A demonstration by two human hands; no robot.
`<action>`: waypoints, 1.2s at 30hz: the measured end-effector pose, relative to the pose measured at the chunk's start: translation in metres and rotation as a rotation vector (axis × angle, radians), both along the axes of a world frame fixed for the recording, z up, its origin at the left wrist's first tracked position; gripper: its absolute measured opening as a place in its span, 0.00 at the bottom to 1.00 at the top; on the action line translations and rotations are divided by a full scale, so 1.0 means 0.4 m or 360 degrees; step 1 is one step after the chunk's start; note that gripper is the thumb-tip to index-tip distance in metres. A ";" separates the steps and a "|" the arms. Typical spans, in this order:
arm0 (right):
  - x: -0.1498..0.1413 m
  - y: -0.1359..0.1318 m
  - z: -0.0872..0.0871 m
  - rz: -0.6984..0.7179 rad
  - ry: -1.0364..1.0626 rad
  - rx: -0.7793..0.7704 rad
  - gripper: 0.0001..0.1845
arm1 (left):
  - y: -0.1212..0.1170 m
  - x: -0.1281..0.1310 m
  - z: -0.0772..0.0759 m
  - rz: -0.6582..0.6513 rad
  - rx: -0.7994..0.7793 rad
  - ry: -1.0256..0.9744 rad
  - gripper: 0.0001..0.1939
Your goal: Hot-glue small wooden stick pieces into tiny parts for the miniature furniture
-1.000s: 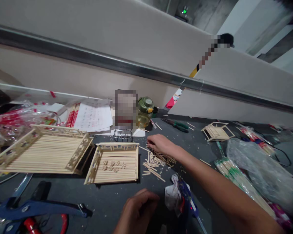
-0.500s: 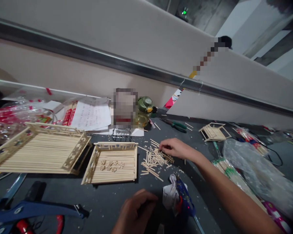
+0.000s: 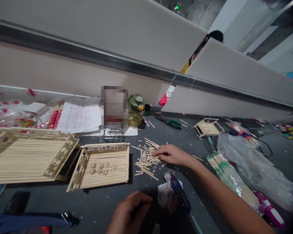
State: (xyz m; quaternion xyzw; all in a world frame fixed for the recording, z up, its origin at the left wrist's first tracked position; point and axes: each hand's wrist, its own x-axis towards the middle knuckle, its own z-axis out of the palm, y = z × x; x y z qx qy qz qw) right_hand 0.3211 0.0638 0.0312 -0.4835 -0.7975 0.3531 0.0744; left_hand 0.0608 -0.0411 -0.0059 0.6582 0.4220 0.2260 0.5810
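Observation:
My right hand (image 3: 169, 154) reaches over a pile of short cut wooden sticks (image 3: 146, 162), its stretched fingers touching the pile's right side. Whether a stick sits under the fingertips is hidden. Low in the view, my left hand (image 3: 130, 213) hovers with thumb and forefinger drawn together; shadow hides what may be between them. Left of the pile lies a small stick-built tray (image 3: 112, 180) with one latticed side and several tiny wooden flower shapes (image 3: 102, 168) on its floor. A blue tool with a red light (image 3: 182, 195), wrapped partly in white cloth (image 3: 164, 191), rests between my hands.
A larger stick-built frame (image 3: 31, 159) stands at left, above a blue-handled tool (image 3: 31, 221). Behind are papers (image 3: 79, 113), a green-lidded bottle (image 3: 136, 109) and pliers (image 3: 168, 122). A small stick frame (image 3: 209, 127) and bagged sticks (image 3: 230, 177) lie right.
My right hand's fingers have straightened and spread lower onto the stick pile. The left hand stays low with its fingers together. The whole view has shifted slightly, so things appear further left.

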 end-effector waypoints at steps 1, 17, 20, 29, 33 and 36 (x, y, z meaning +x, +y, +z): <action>0.001 0.001 -0.004 0.0028 0.0001 -0.0010 0.18 | 0.001 0.000 0.001 0.0004 0.0004 0.0001 0.10; -0.027 0.071 -0.020 -0.0012 -0.0246 0.0392 0.08 | 0.002 0.001 -0.011 0.0025 0.0020 0.0023 0.09; -0.039 0.085 -0.022 0.0161 -0.0378 0.0459 0.09 | 0.001 -0.001 -0.010 0.0057 -0.0037 0.0006 0.09; -0.053 0.097 -0.006 0.0279 -0.0421 0.0436 0.07 | 0.000 -0.003 -0.011 0.0055 -0.0122 -0.0026 0.09; -0.034 0.054 0.058 -0.0106 -0.0143 0.0227 0.04 | 0.002 -0.006 -0.011 0.0075 -0.0285 -0.0123 0.11; -0.046 -0.038 0.136 -0.0242 0.0095 0.0068 0.03 | -0.008 0.002 -0.003 0.0163 -0.0747 -0.0434 0.19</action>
